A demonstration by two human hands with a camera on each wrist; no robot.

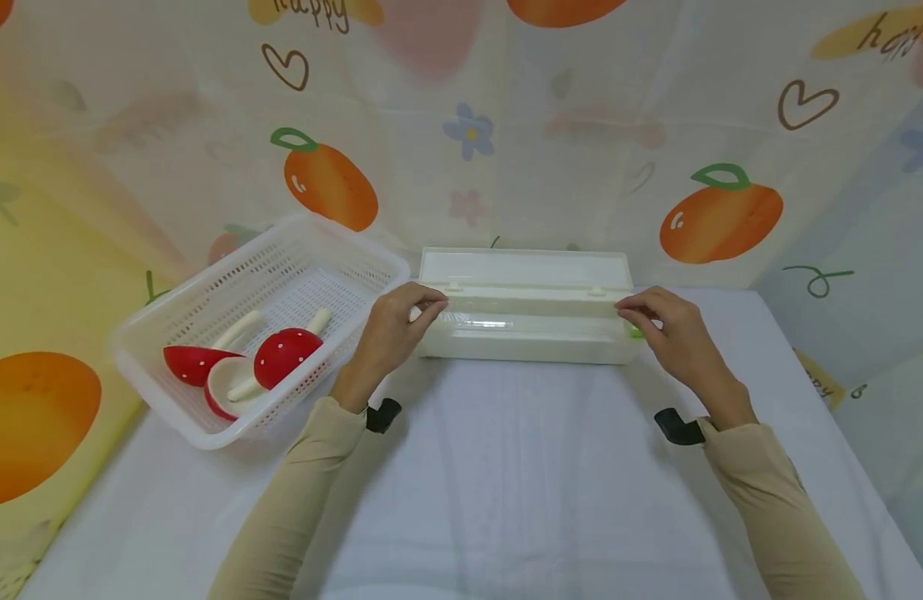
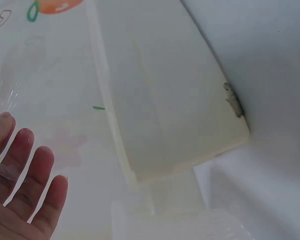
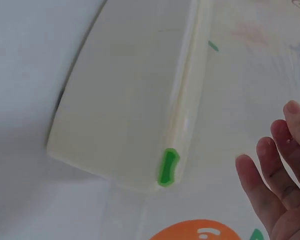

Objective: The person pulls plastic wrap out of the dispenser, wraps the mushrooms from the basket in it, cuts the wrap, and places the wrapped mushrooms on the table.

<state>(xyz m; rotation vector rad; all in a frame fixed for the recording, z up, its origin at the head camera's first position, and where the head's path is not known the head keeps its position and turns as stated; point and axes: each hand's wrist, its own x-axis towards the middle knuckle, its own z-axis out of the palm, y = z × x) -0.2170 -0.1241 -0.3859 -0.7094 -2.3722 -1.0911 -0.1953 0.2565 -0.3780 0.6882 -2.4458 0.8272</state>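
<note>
A white cling film dispenser (image 1: 525, 348) lies lengthwise at the back of the table, its lid (image 1: 525, 267) raised. Clear, shiny cling film (image 1: 480, 323) shows along its front. My left hand (image 1: 394, 327) pinches the film between thumb and index finger near the box's left end; creases of film run up from those fingertips in the left wrist view. At the opposite end my right hand (image 1: 677, 337) pinches the film the same way, other fingers loosely extended in the right wrist view. A green piece (image 3: 168, 167) sits on the box's right end.
On the left stands a white perforated basket (image 1: 172, 304). It holds several red, white-dotted ladles (image 1: 287, 357) with cream handles. A fruit-print cloth (image 1: 506, 150) hangs behind the white-covered table (image 1: 521, 500).
</note>
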